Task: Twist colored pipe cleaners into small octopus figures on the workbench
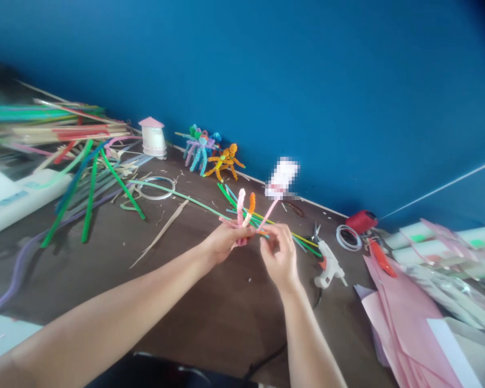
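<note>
Near the middle of the table, my left hand (224, 241) is closed on a bundle of bent pipe cleaners (241, 207) in pink and orange, with curled ends standing up above the fingers. Just to its right, my right hand (278, 253) pinches the same piece near an orange part. A straight pink pipe cleaner (270, 214) slants up between the hands; its lower end is partly hidden by the fingers. Behind the hands lie loose green and yellow pipe cleaners (226, 194). Finished-looking orange pipe-cleaner figures (226, 160) and blue and purple ones (200, 148) stand by the wall.
A white glue gun (330, 267) lies to the right, beside a tape ring (348, 238) and red thread spool (361, 220). Pink sheets (404, 323) cover the right side. Green pipe cleaners (91, 199) and a small white tower with pink roof (152, 137) are on the left.
</note>
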Motion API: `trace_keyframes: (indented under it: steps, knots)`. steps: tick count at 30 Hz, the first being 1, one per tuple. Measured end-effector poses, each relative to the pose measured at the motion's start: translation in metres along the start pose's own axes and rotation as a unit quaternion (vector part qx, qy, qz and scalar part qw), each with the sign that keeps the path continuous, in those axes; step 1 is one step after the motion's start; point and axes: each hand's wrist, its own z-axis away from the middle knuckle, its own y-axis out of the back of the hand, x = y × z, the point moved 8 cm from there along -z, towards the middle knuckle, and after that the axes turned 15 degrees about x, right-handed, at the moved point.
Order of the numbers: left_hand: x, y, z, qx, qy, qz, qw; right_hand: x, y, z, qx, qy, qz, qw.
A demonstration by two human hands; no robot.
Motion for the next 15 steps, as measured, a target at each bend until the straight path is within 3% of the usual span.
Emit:
trace_keyframes:
  steps: [3,8,15]
  knots:
    - [-0.001,-0.002,0.001,-0.017,0.0,-0.014,1.0,-0.001,-0.003,0.0,-0.02,0.023,0.005,1.0]
    - [0.006,-0.005,0.004,-0.03,-0.056,-0.033,0.997,0.001,-0.003,-0.003,-0.016,0.012,0.013,1.0]
    - [0.016,0.001,0.005,0.039,-0.129,-0.051,0.99,0.013,-0.015,0.007,-0.086,-0.076,0.018,0.993]
